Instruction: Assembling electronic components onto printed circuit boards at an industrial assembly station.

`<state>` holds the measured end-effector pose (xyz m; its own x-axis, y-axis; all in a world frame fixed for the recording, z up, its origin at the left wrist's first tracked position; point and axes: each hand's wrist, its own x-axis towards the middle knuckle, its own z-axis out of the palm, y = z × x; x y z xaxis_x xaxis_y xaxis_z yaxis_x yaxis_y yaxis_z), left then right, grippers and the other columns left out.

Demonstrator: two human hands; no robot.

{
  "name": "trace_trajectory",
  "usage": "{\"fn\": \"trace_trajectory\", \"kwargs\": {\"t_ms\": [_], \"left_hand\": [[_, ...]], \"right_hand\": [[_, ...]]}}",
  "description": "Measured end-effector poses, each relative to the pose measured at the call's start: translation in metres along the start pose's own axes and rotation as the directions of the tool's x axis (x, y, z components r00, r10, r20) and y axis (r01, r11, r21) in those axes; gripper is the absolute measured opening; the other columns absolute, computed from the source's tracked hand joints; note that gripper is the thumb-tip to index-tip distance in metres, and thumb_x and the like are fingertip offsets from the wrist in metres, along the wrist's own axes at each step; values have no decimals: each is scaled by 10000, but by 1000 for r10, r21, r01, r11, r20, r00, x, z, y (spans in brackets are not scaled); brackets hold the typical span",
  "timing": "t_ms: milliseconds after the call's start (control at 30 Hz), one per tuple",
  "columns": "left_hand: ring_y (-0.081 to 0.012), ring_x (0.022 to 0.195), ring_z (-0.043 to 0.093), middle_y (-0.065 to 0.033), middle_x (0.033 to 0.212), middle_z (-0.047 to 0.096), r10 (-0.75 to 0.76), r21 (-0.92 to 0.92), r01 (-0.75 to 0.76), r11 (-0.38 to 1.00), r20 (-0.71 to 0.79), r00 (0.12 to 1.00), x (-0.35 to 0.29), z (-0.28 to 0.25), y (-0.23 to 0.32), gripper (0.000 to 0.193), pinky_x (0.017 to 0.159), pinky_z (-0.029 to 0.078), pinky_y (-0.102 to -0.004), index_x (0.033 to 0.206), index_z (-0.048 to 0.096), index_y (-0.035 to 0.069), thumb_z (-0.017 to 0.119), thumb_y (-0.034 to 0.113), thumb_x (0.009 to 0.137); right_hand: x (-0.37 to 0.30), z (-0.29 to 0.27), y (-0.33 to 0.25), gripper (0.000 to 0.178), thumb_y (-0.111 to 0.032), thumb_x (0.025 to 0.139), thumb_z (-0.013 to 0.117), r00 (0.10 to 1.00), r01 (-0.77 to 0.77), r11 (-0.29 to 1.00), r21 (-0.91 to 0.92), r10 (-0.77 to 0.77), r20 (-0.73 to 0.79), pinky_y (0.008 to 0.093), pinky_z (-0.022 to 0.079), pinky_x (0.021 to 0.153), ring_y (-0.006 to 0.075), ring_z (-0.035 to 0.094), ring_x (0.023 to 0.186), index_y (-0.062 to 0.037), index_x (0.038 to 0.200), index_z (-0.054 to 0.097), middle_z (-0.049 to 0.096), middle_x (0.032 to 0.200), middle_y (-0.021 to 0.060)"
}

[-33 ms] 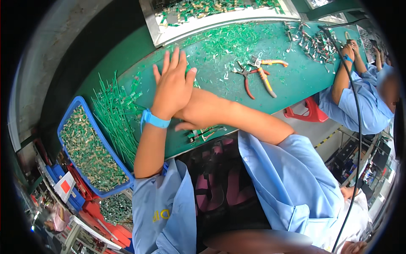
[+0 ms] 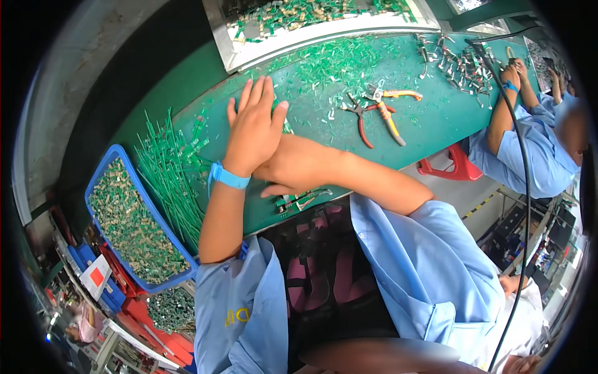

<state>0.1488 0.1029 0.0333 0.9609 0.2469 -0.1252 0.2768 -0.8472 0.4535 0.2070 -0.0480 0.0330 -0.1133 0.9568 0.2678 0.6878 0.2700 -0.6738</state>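
My left hand point(image 2: 254, 134) is held over the green work table point(image 2: 311, 112), its fingers stretched out and apart, with nothing in it. A blue band point(image 2: 228, 176) circles its wrist. Crossing beneath it, my right hand point(image 2: 299, 163) has its thumb stuck out, while its other fingers are hidden behind my left hand and wrist. Small green board pieces with metal parts point(image 2: 288, 203) lie close to the right thumb. Right of my hands lie red-handled cutters point(image 2: 362, 121) and larger cutters with orange and yellow handles point(image 2: 389, 115). Thin green strips point(image 2: 165, 168) are heaped to the left.
A blue-rimmed basket point(image 2: 180, 275) full of small green and tan pieces stands at the left. Green scraps point(image 2: 342, 59) cover the table's back, below a light-framed tray point(image 2: 317, 40). A co-worker point(image 2: 523, 149) sits at the right near a red stool point(image 2: 448, 163) and a black cable point(image 2: 528, 206).
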Motion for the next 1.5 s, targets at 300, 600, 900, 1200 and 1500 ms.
{"fn": "trace_trajectory", "kwargs": {"t_ms": [300, 600, 900, 1200, 1500], "left_hand": [[-454, 1727, 175, -209, 1863, 256, 206, -4, -207, 978, -46, 977, 0, -1, -8, 1122, 1348, 67, -707, 1765, 285, -5, 801, 516, 915], [-496, 1718, 156, -230, 1866, 219, 94, 82, -99, 992, 64, 994, -37, -22, -1, 1076, 1335, 149, -712, 1765, 287, -11, 786, 390, 900], [-534, 1694, 198, -276, 1839, 240, 132, -84, -159, 984, -260, 957, -45, 28, -3, 980, 1332, 292, -619, 1734, 327, -37, 689, 170, 847], [-557, 1665, 244, -297, 1815, 280, 136, -70, -166, 984, -317, 939, -41, 30, -2, 947, 1309, 331, -618, 1690, 394, -69, 682, 163, 818], [-551, 1672, 232, -279, 1825, 274, 123, -85, -155, 984, -296, 947, -45, 32, -4, 954, 1324, 288, -632, 1712, 384, -37, 719, 217, 856]], "right_hand": [[-117, -66, -13, 532, -153, 913, 832, 696, -710, 643, -287, 583, -420, 460, 582, 1007, 381, 703, 1163, -31, 1396, 645, 696, 1293, 153], [-160, -89, -1, 695, -208, 867, 868, 731, -640, 525, -561, 641, -233, 451, 513, 1032, 376, 617, 1253, -62, 1479, 573, 606, 1401, 180], [-82, -121, 21, 343, -248, 1104, 694, 502, -864, 475, 166, 829, 244, 325, 480, 904, 169, 575, 1010, -48, 1365, 595, 650, 1129, 61], [-52, -118, 65, 281, -309, 1163, 639, 752, -657, 685, 316, 628, 202, 320, 486, 811, 147, 578, 885, -43, 1244, 680, 695, 1081, 21], [-43, -128, 59, 253, -258, 1134, 677, 594, -802, 576, 159, 741, 313, 341, 488, 894, 173, 604, 986, -55, 1284, 695, 698, 1164, 34]]}}
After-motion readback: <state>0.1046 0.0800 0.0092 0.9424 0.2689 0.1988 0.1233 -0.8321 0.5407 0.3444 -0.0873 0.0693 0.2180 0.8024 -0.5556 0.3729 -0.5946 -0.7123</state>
